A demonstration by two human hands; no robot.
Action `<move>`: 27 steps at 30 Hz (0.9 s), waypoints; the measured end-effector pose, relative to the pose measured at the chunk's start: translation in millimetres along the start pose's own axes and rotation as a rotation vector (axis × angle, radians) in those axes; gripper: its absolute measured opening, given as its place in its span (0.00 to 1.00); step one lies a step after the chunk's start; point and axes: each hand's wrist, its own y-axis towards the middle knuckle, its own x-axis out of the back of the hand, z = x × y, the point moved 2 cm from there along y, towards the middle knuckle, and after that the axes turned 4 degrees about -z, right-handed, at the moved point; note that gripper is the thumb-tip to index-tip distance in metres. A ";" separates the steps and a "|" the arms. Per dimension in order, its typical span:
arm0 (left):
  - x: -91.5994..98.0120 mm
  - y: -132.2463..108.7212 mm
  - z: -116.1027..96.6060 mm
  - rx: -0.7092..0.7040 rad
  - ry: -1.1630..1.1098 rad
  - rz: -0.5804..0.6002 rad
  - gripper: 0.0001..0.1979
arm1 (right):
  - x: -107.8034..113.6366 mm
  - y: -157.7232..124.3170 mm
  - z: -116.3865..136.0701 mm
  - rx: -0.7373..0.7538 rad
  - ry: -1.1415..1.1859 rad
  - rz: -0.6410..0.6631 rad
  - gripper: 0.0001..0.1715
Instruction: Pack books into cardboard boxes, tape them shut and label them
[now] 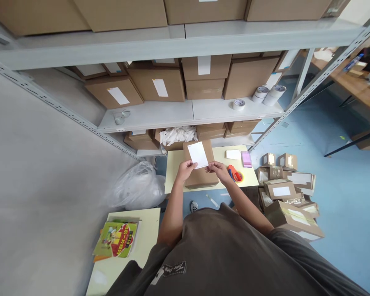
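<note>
Both my hands hold a white rectangular label (198,154) by its lower edge, just above a brown cardboard box (202,179). My left hand (185,169) pinches the label's lower left side. My right hand (217,171) pinches its lower right corner. The box lies flat on a pale yellow table (175,164). To the right of my right hand lies an orange-handled tool (234,174), perhaps scissors or a tape dispenser. A small white paper (233,154) and a pink pad (246,159) lie further along the table.
Grey metal shelves (185,111) with cardboard boxes and tape rolls (267,94) stand ahead. A white plastic bag (138,187) sits left of the table. Several small boxes (283,193) are piled on the blue floor to the right. A picture book (115,239) lies on a second table.
</note>
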 end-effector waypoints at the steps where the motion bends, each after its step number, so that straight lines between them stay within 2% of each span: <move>1: -2.8 -1.2 -2.0 0.000 -0.003 0.000 0.26 | 2.5 -1.1 1.7 0.002 0.001 0.004 0.20; 13: -24.2 -12.8 -21.4 -0.027 0.021 -0.034 0.24 | 23.3 -12.1 23.0 0.054 -0.040 0.063 0.19; 22: -34.6 -16.0 -16.4 -0.022 0.025 -0.033 0.27 | 29.0 -12.3 23.1 0.092 -0.020 0.127 0.24; 23: -35.9 -16.3 -16.2 -0.026 0.037 -0.064 0.28 | 29.3 -13.3 24.0 0.104 -0.021 0.134 0.25; 25: -38.9 -18.2 -18.3 -0.070 0.102 -0.195 0.34 | 29.9 -15.4 26.3 0.132 -0.024 0.137 0.26; 27: -45.0 -22.8 -23.8 -0.155 0.192 -0.311 0.34 | 30.4 -17.2 29.1 0.152 -0.034 0.134 0.25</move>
